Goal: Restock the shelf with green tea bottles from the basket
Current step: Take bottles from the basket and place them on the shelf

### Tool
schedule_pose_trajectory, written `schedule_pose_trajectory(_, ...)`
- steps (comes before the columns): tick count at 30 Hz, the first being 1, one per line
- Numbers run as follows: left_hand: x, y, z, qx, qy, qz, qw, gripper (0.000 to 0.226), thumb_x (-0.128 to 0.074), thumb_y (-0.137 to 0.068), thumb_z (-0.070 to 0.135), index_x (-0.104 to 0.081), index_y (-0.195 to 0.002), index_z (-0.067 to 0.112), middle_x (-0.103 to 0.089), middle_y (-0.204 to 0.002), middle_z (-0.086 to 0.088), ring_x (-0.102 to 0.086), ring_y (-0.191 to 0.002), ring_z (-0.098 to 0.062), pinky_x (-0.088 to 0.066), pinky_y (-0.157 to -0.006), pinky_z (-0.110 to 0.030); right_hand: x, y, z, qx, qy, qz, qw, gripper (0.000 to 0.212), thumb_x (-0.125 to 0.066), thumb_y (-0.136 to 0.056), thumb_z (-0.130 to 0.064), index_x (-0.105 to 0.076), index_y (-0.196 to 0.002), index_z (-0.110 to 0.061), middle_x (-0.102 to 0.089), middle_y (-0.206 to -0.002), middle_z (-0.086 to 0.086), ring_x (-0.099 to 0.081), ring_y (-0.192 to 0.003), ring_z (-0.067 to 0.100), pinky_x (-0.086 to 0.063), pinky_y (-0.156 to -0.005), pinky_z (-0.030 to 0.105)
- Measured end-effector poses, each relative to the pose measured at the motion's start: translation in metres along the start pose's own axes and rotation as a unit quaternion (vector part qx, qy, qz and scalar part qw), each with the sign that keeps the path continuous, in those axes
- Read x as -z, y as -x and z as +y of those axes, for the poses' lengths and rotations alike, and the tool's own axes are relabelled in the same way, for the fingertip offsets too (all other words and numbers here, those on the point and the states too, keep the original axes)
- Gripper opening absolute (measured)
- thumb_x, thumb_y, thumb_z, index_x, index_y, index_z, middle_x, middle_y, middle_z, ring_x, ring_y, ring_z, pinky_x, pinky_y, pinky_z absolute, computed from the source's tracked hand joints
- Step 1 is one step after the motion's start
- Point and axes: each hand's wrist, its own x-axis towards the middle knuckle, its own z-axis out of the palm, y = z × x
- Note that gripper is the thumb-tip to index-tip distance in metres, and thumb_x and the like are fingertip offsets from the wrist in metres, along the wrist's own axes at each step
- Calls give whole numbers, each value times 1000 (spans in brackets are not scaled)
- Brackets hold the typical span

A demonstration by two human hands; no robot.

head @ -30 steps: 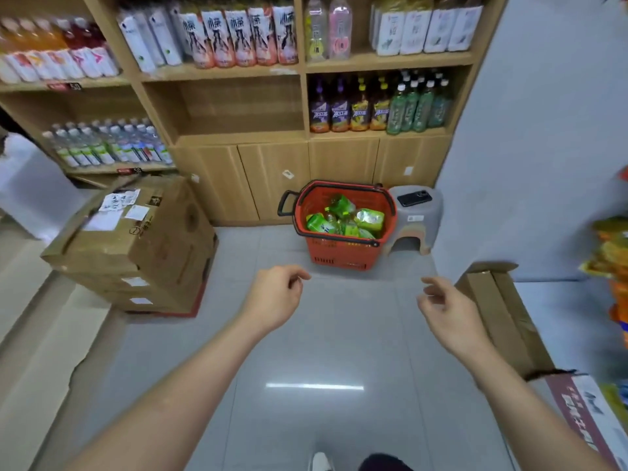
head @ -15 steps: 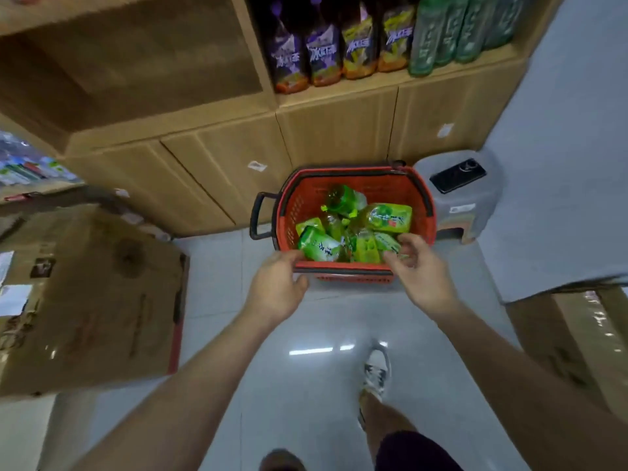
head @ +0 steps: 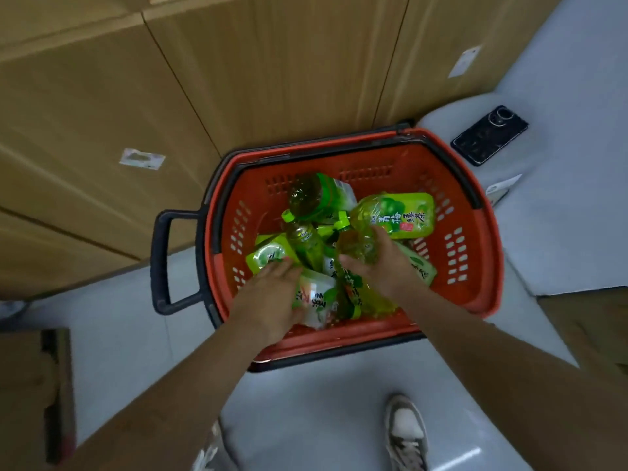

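Orange basket (head: 475, 253) with black handle (head: 161, 256); green-labelled bottles (head: 394, 215) inside.

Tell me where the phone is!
In the head view, the black phone is at the upper right, lying flat on top of the grey stool, just to the right of the red basket.
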Motion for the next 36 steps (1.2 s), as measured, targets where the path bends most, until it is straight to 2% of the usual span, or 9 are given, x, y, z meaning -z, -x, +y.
schedule_pose_trajectory(5, -14, -36, -32, -104, -118, -99, 983, 112, -75, -71, 50, -3, -152, 23, 1, -161, 0, 2, -148, -25, -14, -118, -48, -37, -35, 9, -58, 46, 42, 996, 112, -70, -64, -69, -10, -151, -30, -32, -149, 21, -44, -129, 42, -42, -103, 53)
schedule_pose_trajectory(9, -16, -40, -44, -160, -204, -92, 961, 128, -83, -65, 41, 10, -150, 23, 10, -161, -3, 8, -147, -28, -11, -117, -47, -51, -43, 15, -55, 86, 100, 990, 111, -72, -60, -69, -19, -149, -31, -41, -141, 20, -52, -120, 39, -50, -93, 48)
schedule_pose_trajectory(15, -16, -62, -39, -218, -291, -44, 931, 126, -81, -57, 55, -1, -150, 24, -35, -140, -15, -37, -126, -37, -41, -101, -43, -39, -54, 18, 46, 88, 167, 981, 107, -71, -58, -71, -34, -145, -20, -59, -132, 12, -57, -119, 28, -49, -96, 38)
schedule_pose_trajectory(19, -11, -51, -37, -251, -328, 42, 910, 108, -74, -57, 61, -23, -144, 22, -49, -126, -8, -52, -111, -31, -49, -84, -39, -21, -50, 2, 127, -112, 306, 937, 91, -74, -61, -66, -47, -135, -20, -64, -125, 4, -61, -113, 22, -49, -98, 37)
schedule_pose_trajectory(24, 24, -20, -37, -253, -411, 213, 850, 119, -67, -58, 67, -5, -150, 23, -39, -138, -4, -43, -123, -25, -39, -98, -38, 4, -31, -8, 164, -315, 405, 843, 67, -76, -64, -60, -55, -118, -26, -66, -105, -8, -65, -98, 15, -53, -91, 39)
schedule_pose_trajectory(26, 54, 9, -53, -233, -387, 271, 850, 120, -61, -56, 72, -4, -151, 26, -37, -139, 1, -42, -125, -21, -38, -98, -35, 13, -17, -18, 164, -362, 413, 820, 68, -75, -61, -63, -54, -115, -28, -66, -103, -9, -66, -97, 16, -53, -91, 42)
schedule_pose_trajectory(30, 89, 65, -112, -174, -244, 402, 865, 116, -58, -41, 76, -34, -144, 29, -57, -122, 6, -61, -107, -17, -54, -75, -34, 27, 13, -66, 216, -370, 399, 811, 69, -77, -65, -57, -56, -122, -25, -66, -108, -7, -64, -100, 14, -51, -89, 33)
schedule_pose_trajectory(32, 95, 81, -143, -147, -152, 454, 866, 114, -61, -42, 74, -32, -145, 32, -53, -126, 11, -56, -113, -13, -50, -82, -29, 25, 28, -108, 269, -359, 383, 807, 64, -74, -74, -46, -53, -128, -19, -62, -109, -2, -61, -96, 13, -46, -84, 27)
schedule_pose_trajectory(36, 121, 104, -191, -108, 2, 594, 797, 116, -66, -41, 67, -37, -145, 25, -52, -121, 11, -49, -106, -1, -38, -89, -14, 5, 47, -198, 361, -371, 348, 782, 40, -68, -84, -32, -53, -121, -25, -60, -109, -1, -49, -71, -1, -41, -71, 6)
